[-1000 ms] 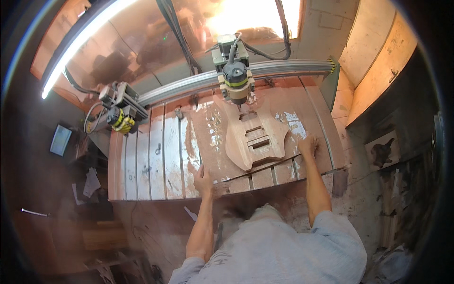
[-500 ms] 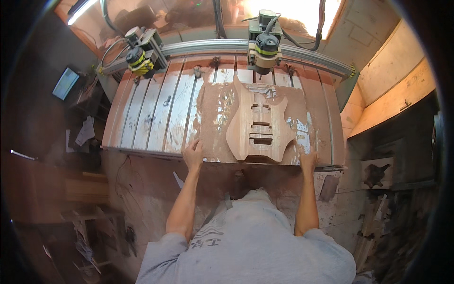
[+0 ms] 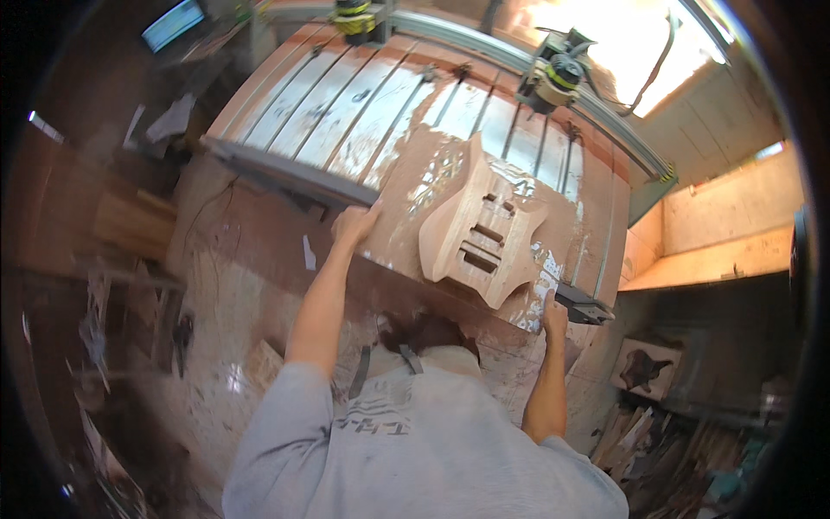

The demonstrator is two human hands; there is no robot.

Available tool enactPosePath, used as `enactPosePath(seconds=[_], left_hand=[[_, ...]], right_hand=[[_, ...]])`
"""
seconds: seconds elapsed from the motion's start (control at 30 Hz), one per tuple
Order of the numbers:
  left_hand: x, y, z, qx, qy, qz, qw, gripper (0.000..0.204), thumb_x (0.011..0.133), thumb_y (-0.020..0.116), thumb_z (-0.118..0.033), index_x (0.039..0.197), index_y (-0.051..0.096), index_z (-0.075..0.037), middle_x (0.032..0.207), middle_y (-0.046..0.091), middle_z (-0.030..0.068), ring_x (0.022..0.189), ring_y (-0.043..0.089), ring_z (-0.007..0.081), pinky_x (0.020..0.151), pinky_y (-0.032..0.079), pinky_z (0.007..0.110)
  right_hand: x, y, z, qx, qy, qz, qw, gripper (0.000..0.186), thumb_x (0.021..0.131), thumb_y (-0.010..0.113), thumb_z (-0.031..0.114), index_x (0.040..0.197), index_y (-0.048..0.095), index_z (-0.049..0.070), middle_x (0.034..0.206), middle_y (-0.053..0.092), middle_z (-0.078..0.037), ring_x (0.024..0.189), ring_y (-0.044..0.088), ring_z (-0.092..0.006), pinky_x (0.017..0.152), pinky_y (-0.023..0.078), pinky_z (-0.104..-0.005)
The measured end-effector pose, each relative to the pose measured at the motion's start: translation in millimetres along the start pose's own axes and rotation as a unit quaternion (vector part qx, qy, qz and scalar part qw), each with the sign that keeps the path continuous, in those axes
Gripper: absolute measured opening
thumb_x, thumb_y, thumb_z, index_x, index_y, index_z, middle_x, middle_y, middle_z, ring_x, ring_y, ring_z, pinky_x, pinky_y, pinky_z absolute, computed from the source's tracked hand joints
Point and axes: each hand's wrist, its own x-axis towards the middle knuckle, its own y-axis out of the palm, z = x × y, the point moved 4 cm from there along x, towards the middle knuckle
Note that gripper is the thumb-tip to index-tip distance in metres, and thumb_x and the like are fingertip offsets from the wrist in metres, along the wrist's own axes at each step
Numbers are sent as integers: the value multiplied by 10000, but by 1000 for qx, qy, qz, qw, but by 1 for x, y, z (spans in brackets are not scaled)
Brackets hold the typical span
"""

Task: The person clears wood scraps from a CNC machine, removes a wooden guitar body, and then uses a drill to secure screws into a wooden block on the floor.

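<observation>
A pale wooden electric guitar body (image 3: 480, 229), with several rectangular pockets cut into its face, lies flat on a thin board (image 3: 399, 229) coated in brown sawdust. The board juts out over the front edge of the slotted machine bed (image 3: 324, 138). At the board's left edge, my left hand (image 3: 354, 225) is closed on it. My right hand (image 3: 555, 318) grips the front right corner with the thumb on top. The undersides of both grips are hidden.
A gantry rail (image 3: 450, 30) crosses the back of the bed and carries spindle heads, one (image 3: 558, 78) behind the guitar body. A lit screen (image 3: 173, 24) stands at far left. Low on the right are a wooden panel with a dark shape (image 3: 647, 368) and wood offcuts (image 3: 627, 432).
The board and guitar body have slid toward me, past the bed's front edge, with my hands on the board. My view has also turned, so the bed looks tilted.
</observation>
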Motion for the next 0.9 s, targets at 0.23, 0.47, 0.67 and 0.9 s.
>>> enactPosePath(seconds=[0.23,0.47,0.67,0.9], left_hand=[[-40,40,30,-136,26,-95,986,642,931,439,-590,967,733,-21,1030,681,264,1022,639,455,900,484,507],[-100,62,35,-207,-47,-181,960,610,927,496,-555,894,695,20,907,673,279,883,657,448,800,488,488],[-84,68,24,-235,-19,-145,961,603,929,520,-545,886,701,29,852,679,261,803,648,399,734,465,469],[-165,74,20,-344,-139,-228,900,653,917,523,-612,1015,735,-2,932,718,219,893,680,291,787,471,409]], right_hand=[[32,19,-16,293,-45,59,953,750,992,465,608,1077,663,-110,987,669,-120,856,606,-201,785,501,-356],[60,6,9,237,-95,54,965,697,1018,452,527,1111,650,-135,1015,694,-186,900,636,-258,810,500,-398],[64,2,10,313,-124,31,941,604,1042,448,450,1097,658,-114,975,698,-142,836,628,-227,748,497,-379],[92,-39,52,220,-249,75,940,610,1015,489,528,889,679,-37,649,535,1,502,482,-87,436,395,-260]])
